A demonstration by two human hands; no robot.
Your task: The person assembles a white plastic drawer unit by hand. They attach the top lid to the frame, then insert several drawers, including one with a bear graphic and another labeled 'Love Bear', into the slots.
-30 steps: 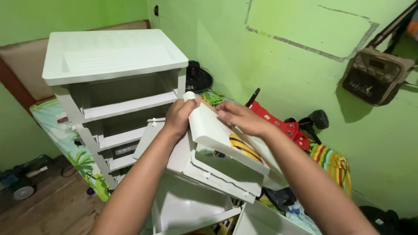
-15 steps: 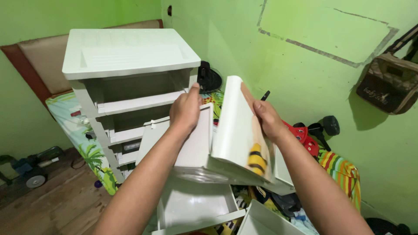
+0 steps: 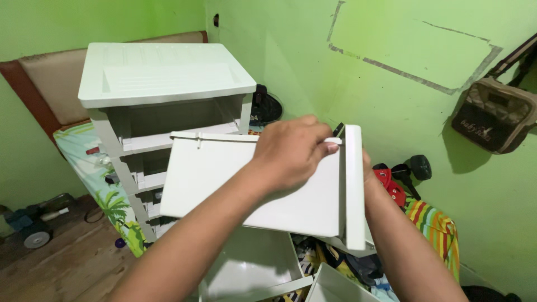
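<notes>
A green wall (image 3: 391, 140) fills the back and right of the room, with a grey taped outline high on it. Against it, at the far left, stands a white plastic drawer frame (image 3: 162, 78), its slots open and showing no drawers. Behind the frame a brown headboard (image 3: 45, 84) runs along the wall, and a leaf-print sheet (image 3: 106, 190) hangs below the frame's left side.

Held up in the air in front of the frame is a white drawer (image 3: 251, 190), turned so its flat bottom faces us and its front panel stands on edge at the right. The left hand (image 3: 291, 154) lies over the drawer's top right corner, fingers curled over the rim and pressed onto it. The right hand (image 3: 366, 168) is almost wholly hidden behind the front panel; only a sliver shows at the panel's edge, so I cannot tell how it grips.

Below the drawer two more white drawers (image 3: 251, 268) lie open on a heap of cloth. A tan bag (image 3: 495, 114) hangs on the right wall. A striped cloth (image 3: 436, 223) lies under it, a red thing (image 3: 389, 184) beside that, and a toy car (image 3: 33, 223) sits on the wooden floor (image 3: 67, 268) at far left.
</notes>
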